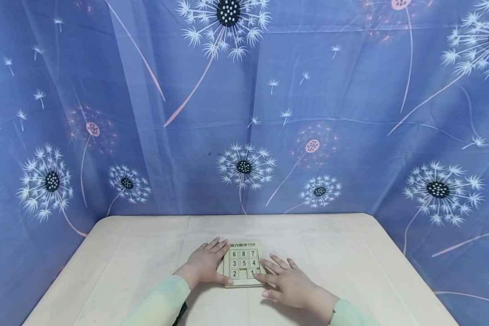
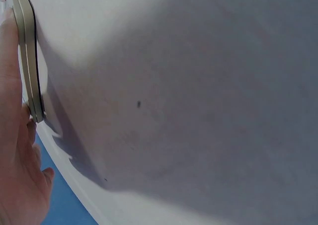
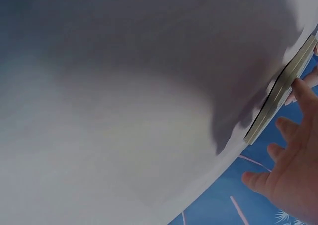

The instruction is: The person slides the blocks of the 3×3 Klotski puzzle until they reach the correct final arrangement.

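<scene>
A pale yellow-green number sliding puzzle point(image 1: 243, 244) lies flat near the table's front. Its rows of tiles read 6 8 7, then 3 5 4, then 2, a gap and 1. At its left side rests my left hand point(image 1: 205, 265), thumb on the near corner and straight fingers by the far corner. My right hand point(image 1: 287, 281) has its fingers spread, the index fingertip touching the tile marked 1 point(image 1: 251, 272). Both wrist views show the puzzle only edge-on, as a layered rim point(image 2: 29, 61) on the left and a rim point(image 3: 271, 103) on the right.
A cream-coloured table point(image 1: 146, 244) with rounded far corners surrounds the puzzle. Blue curtains point(image 1: 203, 136) printed with dandelions hang behind it and at both sides. Part of a black object point(image 1: 181, 313) shows beneath the left sleeve.
</scene>
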Motion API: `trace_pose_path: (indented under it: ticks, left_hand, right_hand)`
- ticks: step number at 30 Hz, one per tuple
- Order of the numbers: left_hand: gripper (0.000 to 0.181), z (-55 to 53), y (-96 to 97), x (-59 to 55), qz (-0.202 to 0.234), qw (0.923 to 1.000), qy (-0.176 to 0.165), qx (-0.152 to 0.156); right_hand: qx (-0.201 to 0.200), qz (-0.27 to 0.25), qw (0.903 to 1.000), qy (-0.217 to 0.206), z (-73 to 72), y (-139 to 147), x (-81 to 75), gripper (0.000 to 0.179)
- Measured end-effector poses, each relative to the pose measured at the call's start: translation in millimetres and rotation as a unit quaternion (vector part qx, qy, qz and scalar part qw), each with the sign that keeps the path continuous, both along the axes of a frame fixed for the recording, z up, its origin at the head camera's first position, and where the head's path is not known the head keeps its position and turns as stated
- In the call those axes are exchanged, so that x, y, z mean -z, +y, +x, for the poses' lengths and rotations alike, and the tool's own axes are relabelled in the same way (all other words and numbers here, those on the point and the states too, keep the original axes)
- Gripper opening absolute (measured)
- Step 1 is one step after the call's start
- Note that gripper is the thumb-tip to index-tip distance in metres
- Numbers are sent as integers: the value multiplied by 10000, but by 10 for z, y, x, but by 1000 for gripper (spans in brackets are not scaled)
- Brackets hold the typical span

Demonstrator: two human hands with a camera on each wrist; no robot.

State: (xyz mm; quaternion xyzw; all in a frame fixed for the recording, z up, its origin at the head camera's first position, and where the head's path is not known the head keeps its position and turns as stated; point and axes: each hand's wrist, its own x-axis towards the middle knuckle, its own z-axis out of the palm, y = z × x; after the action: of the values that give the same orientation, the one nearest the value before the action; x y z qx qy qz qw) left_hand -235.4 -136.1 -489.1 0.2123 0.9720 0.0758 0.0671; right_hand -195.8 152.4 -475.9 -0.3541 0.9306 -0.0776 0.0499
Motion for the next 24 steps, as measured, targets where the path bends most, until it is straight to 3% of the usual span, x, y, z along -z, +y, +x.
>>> trace_pose_path:
  ticks: [24]
  left_hand:
    - [109,-6,1,-18,66,9999,-75,-37]
  right_hand:
    - [-34,27,10000,73,-18,62,20,52]
